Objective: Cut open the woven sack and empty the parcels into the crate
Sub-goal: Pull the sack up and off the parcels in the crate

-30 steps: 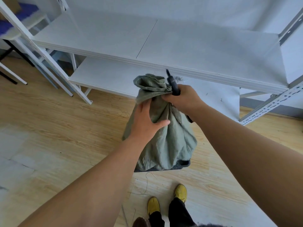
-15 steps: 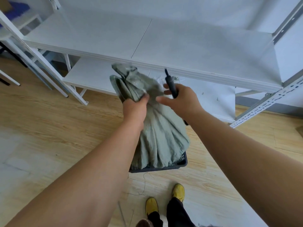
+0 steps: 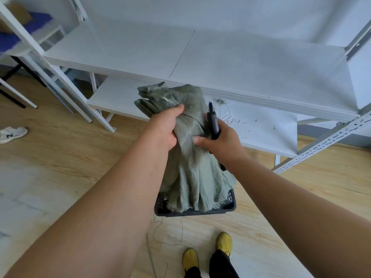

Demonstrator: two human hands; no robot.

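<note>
Holding the woven sack (image 3: 192, 157) upside down over the crate (image 3: 230, 206), the person lets its frayed open mouth hang into the basket so whatever is inside would drop straight in. The left hand (image 3: 163, 129) has its grip clamped on a bunched fistful of the closed end, at about 11 o'clock from the sack's middle, which keeps the cloth lifted and taut. The right hand (image 3: 218, 140), just beside it at 2 o'clock, is doing double duty: its grip is wrapped around a black cutter (image 3: 212, 123) that points up and away, while the thumb presses into the fabric. Keeping the tip angled off the cloth and clear of the other hand looks like a safety choice.

The crate sits on the wooden floor (image 3: 60, 157) at 6 o'clock below the hands, directly ahead of the yellow shoes (image 3: 224, 243), close to the white shelf (image 3: 241, 67) at 12 o'clock. No parcels are visible; the draped sack hides the crate's inside, so I cannot tell whether any have fallen. The cloth hangs limp and flat, so it is probably nearly empty. Loose threads lie on the floor near the crate.
</note>
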